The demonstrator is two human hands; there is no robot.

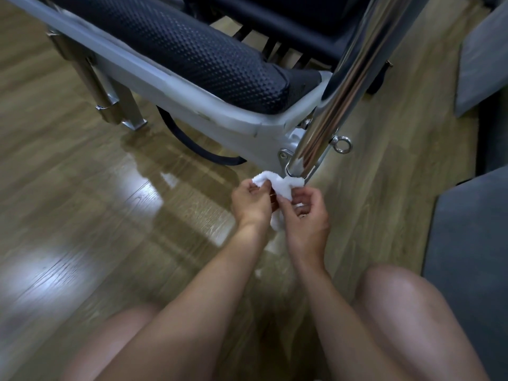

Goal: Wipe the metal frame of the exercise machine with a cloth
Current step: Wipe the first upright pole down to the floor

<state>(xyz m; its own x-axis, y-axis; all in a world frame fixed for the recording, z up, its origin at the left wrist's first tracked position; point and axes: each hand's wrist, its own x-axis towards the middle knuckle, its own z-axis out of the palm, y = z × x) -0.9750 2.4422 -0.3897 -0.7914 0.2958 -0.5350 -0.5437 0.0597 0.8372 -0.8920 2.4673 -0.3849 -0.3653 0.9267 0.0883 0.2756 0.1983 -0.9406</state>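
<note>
At the frame [209,110] corner, beneath the post [338,86], our cloth [283,188] touches the metal. Our left hand [251,202] and right hand [305,215] both pinch it with curled fingers.

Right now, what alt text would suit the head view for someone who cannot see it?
The left hand and right hand hold a white cloth at the foot of a shiny post, where it meets the machine's grey frame. A black textured pad lies along the frame, above a glossy wood floor; bare knees show below.
</note>
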